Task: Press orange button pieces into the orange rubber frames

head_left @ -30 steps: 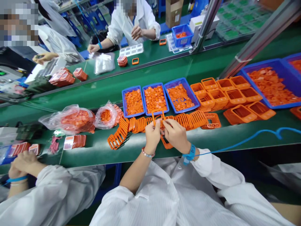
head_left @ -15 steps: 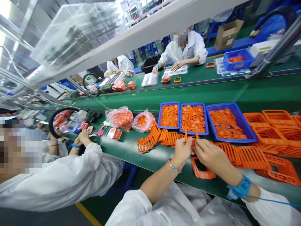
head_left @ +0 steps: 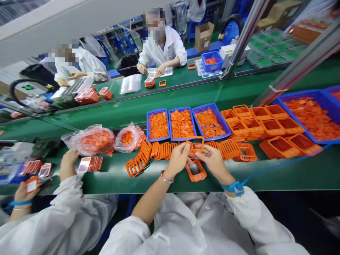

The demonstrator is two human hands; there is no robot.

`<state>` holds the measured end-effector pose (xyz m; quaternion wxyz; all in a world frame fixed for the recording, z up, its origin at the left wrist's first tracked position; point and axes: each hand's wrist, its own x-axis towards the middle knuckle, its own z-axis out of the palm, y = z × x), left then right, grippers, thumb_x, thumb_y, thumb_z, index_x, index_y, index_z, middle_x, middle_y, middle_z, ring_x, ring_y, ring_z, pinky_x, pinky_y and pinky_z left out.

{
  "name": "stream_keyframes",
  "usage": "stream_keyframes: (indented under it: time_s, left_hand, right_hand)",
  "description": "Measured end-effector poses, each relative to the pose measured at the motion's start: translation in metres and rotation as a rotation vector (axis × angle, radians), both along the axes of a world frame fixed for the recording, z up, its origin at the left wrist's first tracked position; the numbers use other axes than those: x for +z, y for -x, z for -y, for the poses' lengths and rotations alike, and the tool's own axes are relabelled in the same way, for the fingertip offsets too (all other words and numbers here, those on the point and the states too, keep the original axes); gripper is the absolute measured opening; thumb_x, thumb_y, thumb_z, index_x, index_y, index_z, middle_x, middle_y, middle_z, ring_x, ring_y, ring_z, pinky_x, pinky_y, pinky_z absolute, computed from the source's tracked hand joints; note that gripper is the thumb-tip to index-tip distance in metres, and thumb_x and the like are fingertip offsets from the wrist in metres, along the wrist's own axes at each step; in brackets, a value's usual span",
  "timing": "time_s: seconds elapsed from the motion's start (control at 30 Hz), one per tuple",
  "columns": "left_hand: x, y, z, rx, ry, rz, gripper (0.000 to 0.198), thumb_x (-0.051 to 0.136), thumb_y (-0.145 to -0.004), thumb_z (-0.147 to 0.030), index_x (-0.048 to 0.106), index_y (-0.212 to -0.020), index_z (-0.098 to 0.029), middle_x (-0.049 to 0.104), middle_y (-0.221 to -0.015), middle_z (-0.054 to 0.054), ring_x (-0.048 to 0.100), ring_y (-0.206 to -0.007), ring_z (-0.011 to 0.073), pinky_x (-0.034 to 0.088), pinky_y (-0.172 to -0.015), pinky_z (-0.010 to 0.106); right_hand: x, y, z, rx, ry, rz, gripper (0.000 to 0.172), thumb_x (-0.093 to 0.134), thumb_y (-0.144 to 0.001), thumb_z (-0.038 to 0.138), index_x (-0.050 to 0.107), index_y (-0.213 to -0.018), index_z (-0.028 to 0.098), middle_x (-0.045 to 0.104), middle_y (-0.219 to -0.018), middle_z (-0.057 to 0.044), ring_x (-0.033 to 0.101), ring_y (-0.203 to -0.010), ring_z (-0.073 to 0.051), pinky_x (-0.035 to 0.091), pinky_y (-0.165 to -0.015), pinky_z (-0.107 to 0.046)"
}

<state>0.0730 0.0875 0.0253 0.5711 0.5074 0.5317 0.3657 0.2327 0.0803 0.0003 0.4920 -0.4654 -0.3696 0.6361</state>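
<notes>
Across the middle of the worktop (head_left: 119, 182), a row of frames (head_left: 162, 151), bending toward the front edge at its left end; just before the row, nearer the front edge, a loose frame (head_left: 199, 176); over the worktop, a held frame (head_left: 195, 138), between left grip (head_left: 178, 157) and right grip (head_left: 213, 159); behind the row, toward the back edge, three trays (head_left: 183, 138) side by side, with small pieces (head_left: 182, 122) in each; right of these, stacked frames (head_left: 271, 132), then a large tray (head_left: 327, 106); left of the trays, a small bag (head_left: 127, 137), then a large bag (head_left: 94, 140); before the large bag, a line of panels (head_left: 90, 164).
</notes>
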Motion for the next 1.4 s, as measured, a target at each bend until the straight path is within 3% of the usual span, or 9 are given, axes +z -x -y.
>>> stream_keyframes:
  time_s: [0.13,0.23,0.4,0.63,0.83,1.03,1.2,1.27,1.4]
  left_hand:
    - [0.006,0.018,-0.043,0.091,-0.262,-0.655,0.049,0.044,-0.099,-0.054,0.068,-0.125,-0.020,0.077,-0.091,0.011,0.074,-0.078,0.0234,0.052,-0.068,0.029]
    - [0.010,0.033,-0.087,0.026,-0.266,-1.128,0.039,0.047,-0.100,-0.037,0.067,-0.129,-0.021,0.077,-0.105,0.014,0.071,-0.104,0.0297,0.052,-0.085,0.036]
    - [0.005,0.044,-0.134,-0.119,-0.219,-1.202,0.029,0.065,-0.088,-0.028,0.076,-0.114,-0.021,0.075,-0.110,0.016,0.068,-0.108,0.0328,0.051,-0.091,0.040]
    - [0.003,0.046,-0.153,-0.193,-0.236,-1.143,0.019,0.068,-0.082,-0.019,0.080,-0.096,-0.015,0.076,-0.099,0.018,0.069,-0.101,0.0326,0.049,-0.091,0.042]
    - [0.024,0.037,-0.121,-0.274,-0.315,-0.837,0.034,0.051,-0.096,-0.031,0.078,-0.085,-0.015,0.074,-0.073,0.006,0.065,-0.065,0.0163,0.050,-0.068,0.026]
    - [0.038,0.016,-0.058,-0.128,-0.212,-0.133,0.030,0.065,-0.087,-0.042,0.080,-0.090,-0.016,0.064,-0.052,0.001,0.056,-0.046,0.0122,0.045,-0.050,0.023]
    - [0.038,0.005,-0.028,0.015,-0.582,-0.309,0.020,0.067,-0.089,-0.034,0.081,-0.095,-0.021,0.080,-0.094,0.009,0.076,-0.082,0.0219,0.061,-0.076,0.034]
    - [0.036,0.004,-0.022,-0.033,-0.778,-0.397,0.018,0.064,-0.091,-0.028,0.081,-0.095,-0.024,0.079,-0.106,0.009,0.075,-0.099,0.0236,0.060,-0.090,0.038]
    - [0.033,0.008,-0.017,-0.189,-0.898,-0.496,0.021,0.059,-0.093,-0.025,0.081,-0.096,-0.027,0.079,-0.107,0.009,0.077,-0.093,0.0215,0.060,-0.086,0.035]
  right_hand:
    - [0.005,-0.015,0.004,-0.177,0.006,0.008,0.042,0.090,-0.060,0.046,0.068,-0.084,0.019,0.075,-0.075,-0.005,0.074,-0.070,-0.021,0.062,-0.064,-0.032]
    - [0.007,-0.023,0.008,-0.187,0.001,0.032,0.043,0.088,-0.061,0.049,0.068,-0.084,0.019,0.073,-0.070,-0.004,0.072,-0.063,-0.020,0.060,-0.058,-0.031]
    - [0.001,-0.025,0.013,-0.132,-0.009,0.080,0.038,0.087,-0.064,0.048,0.070,-0.083,0.020,0.073,-0.070,-0.004,0.071,-0.060,-0.020,0.057,-0.055,-0.030]
    - [-0.001,-0.023,0.016,-0.113,0.012,0.082,0.038,0.086,-0.063,0.047,0.069,-0.083,0.020,0.072,-0.070,-0.004,0.071,-0.062,-0.021,0.054,-0.052,-0.029]
    - [0.009,-0.020,0.007,-0.160,0.061,0.016,0.041,0.087,-0.061,0.047,0.068,-0.084,0.019,0.073,-0.070,-0.003,0.071,-0.062,-0.019,0.055,-0.052,-0.026]
    - [0.021,-0.013,-0.011,-0.218,0.057,-0.037,0.042,0.087,-0.062,0.046,0.066,-0.086,0.019,0.075,-0.077,-0.004,0.074,-0.069,-0.018,0.056,-0.054,-0.024]
    - [0.032,-0.006,-0.015,-0.191,0.011,-0.015,0.043,0.085,-0.064,0.049,0.064,-0.086,0.019,0.074,-0.076,-0.003,0.073,-0.069,-0.019,0.055,-0.052,-0.024]
    - [0.036,-0.005,-0.013,-0.172,0.006,-0.018,0.043,0.085,-0.064,0.050,0.064,-0.086,0.020,0.074,-0.076,-0.003,0.073,-0.069,-0.020,0.056,-0.052,-0.025]
    - [0.042,-0.004,-0.009,-0.138,0.032,-0.070,0.041,0.087,-0.061,0.048,0.066,-0.084,0.020,0.074,-0.073,-0.002,0.073,-0.066,-0.019,0.056,-0.052,-0.025]
